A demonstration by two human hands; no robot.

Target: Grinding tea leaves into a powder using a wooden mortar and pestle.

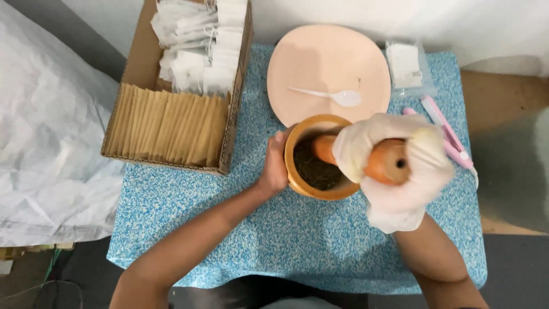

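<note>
Now the left hand (275,166) steadies the wooden bowl (318,157) mid-table; the gloved right hand (400,163) grips the pestle (366,157), grinding maybe dried leaves (315,169); next, more pressing down

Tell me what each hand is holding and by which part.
The gloved right hand grips the wooden pestle around its upper shaft. The bare left hand clasps the wooden mortar by its outer side wall.
</note>
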